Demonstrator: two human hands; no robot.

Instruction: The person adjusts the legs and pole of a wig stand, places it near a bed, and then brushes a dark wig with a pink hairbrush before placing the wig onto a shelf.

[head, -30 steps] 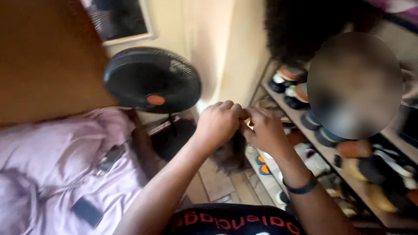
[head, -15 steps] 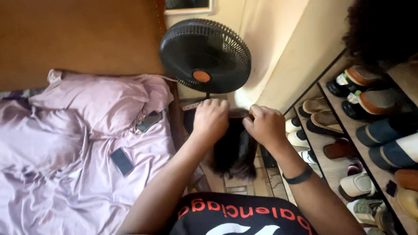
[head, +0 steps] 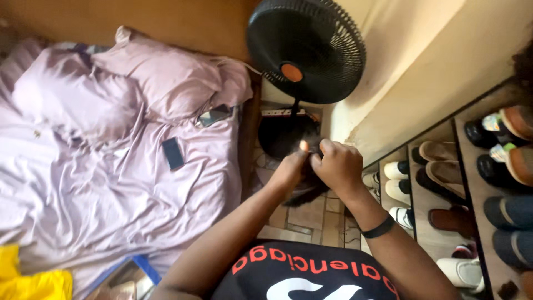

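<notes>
Fingers of both hands are pinched together on a dark wig (head: 304,191) held out in front of the chest: the left hand (head: 291,169) grips its top edge with the thumb raised, and the right hand (head: 340,166), curled shut with a black band (head: 379,228) at the wrist, touches the left across the same edge. From the head view the wig hangs below the knuckles over the tiled floor (head: 311,216), between a bed (head: 111,183) with lilac sheets and two phones on the left and a shoe rack (head: 444,189) on the right, with a black fan (head: 305,50) just beyond the hands.
</notes>
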